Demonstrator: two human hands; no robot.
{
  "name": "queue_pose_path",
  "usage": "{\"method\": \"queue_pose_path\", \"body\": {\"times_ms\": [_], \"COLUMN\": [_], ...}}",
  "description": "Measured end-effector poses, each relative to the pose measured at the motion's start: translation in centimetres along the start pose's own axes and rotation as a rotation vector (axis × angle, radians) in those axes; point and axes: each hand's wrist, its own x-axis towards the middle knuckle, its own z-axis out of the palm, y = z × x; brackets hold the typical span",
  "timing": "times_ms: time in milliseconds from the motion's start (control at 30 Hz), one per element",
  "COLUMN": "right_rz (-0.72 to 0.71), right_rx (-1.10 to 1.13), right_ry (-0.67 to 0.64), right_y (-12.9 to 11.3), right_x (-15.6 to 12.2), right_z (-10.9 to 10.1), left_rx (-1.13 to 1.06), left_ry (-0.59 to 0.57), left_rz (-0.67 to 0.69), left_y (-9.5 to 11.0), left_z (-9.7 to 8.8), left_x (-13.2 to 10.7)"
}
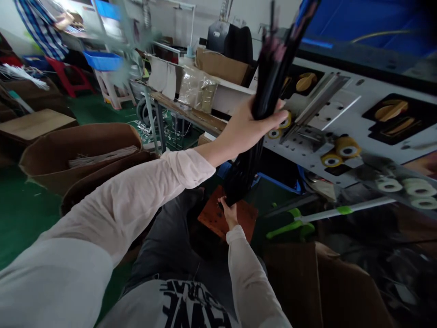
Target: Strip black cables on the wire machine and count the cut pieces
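Observation:
A long bundle of black cables (pixel 269 86) stands tilted in front of me, its upper end blurred. My left hand (pixel 251 123) is closed around it at mid-height, the thumb across the near side. Lower down, my right hand (pixel 230 214) is closed at the bundle's bottom end; part of its grip is hidden by the cables. Beneath that hand is a reddish-brown stool-like board (pixel 213 212). Right behind the bundle stands a machine panel (pixel 362 114) with yellow rollers (pixel 348 148) and orange knobs.
Left of me are cardboard boxes (pixel 51 168), one holding pale strands. A bench (pixel 191 111) carries plastic bags and a carton. A green-and-white stand leg (pixel 341 212) and another cardboard box (pixel 290 278) are at right. A person in a checked sleeve (pixel 41 27) sits far left.

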Motion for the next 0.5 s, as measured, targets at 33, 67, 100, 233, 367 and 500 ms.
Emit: {"method": "queue_pose_path", "body": {"times_ms": [33, 67, 100, 233, 367, 500], "right_rz": [0.007, 0.013, 0.017, 0.021, 0.019, 0.062], "right_rx": [-0.002, -0.003, -0.002, 0.032, 0.09, 0.06], "right_ry": [0.017, 0.029, 0.037, 0.045, 0.059, 0.113], "right_y": [0.6, 1.1, 1.5, 1.6, -0.3, -2.1], "right_x": [0.1, 0.1, 0.2, 0.4, 0.9, 1.0], "right_z": [-0.1, -0.1, -0.1, -0.4, -0.8, -1.2], "left_rx": [0.031, 0.045, 0.041, -0.001, -0.007, -0.068], "left_ry": [-0.033, -0.05, -0.045, 0.064, 0.091, 0.209], "left_rz": [0.028, 0.042, 0.041, 0.007, 0.062, -0.007], "left_y": [-0.5, -0.8, -1.1, -0.7, 0.6, 1.0], "left_z": [-0.5, -1.1, -1.7, -3.6, -4.3, -5.0], "left_x": [-0.3, -0.5, -0.6, -0.8, -0.6, -0.4]}}
